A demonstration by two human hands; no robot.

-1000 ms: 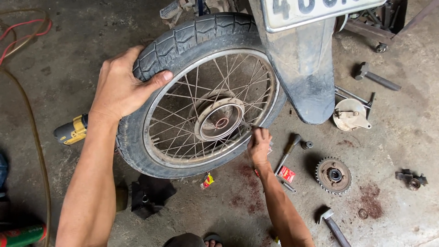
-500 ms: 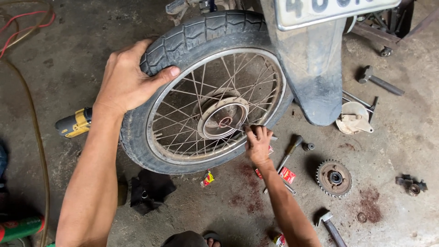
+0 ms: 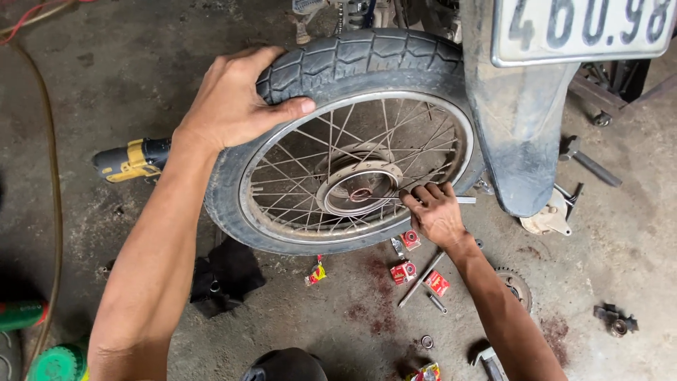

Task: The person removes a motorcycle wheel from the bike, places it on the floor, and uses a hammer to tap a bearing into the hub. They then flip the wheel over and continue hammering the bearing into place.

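On top of the tyre, upper left: left hand point(image 3: 236, 99), palm down, fingers together and curled over the tread, thumb pressed along the sidewall near the rim. Left forearm stretched long from the lower left corner up to it. Grips the rear wheel point(image 3: 352, 141) of the motorcycle, tilted toward the camera, its top under the grey mudguard point(image 3: 518, 134).

Lower, just right of the hub point(image 3: 356, 190): right hand point(image 3: 437, 212), knuckles up, fingers bent and closed on a thin metal rod point(image 3: 465, 200) that sticks out to the right between the spokes. Right forearm rising from the lower right.

Below the wheel, bare concrete floor point(image 3: 106, 233), dirty, with dark reddish stains. Scattered on it: small red boxes point(image 3: 403, 271), a sprocket point(image 3: 515, 282) partly hidden by the right arm, a black rag point(image 3: 226, 279), a yellow and black power tool point(image 3: 130, 161) behind the left wrist, a brake plate point(image 3: 546, 212) beside the mudguard, a hammer point(image 3: 589, 164) further right. Along the left edge a thin brown hose point(image 3: 53, 212), and green things in the corner.
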